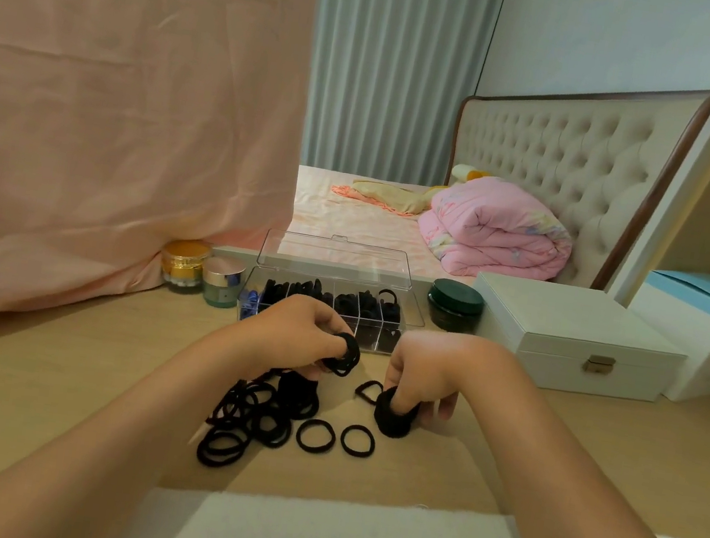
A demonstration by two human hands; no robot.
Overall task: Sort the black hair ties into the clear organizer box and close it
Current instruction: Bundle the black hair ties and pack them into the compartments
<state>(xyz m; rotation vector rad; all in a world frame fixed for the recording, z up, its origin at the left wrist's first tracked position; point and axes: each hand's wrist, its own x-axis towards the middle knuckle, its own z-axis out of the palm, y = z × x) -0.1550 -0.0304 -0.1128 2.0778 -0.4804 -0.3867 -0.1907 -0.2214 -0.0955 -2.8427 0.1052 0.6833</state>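
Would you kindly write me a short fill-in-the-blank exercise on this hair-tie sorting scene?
1. The clear organizer box is ____, its lid raised behind it.
2. The left hand and the right hand each hold a bunch of ____ hair ties.
3. The round jar just right of the box is dark ____.
4. The white case has a metal clasp on its ____ side.

Missing words: open; black; green; front.
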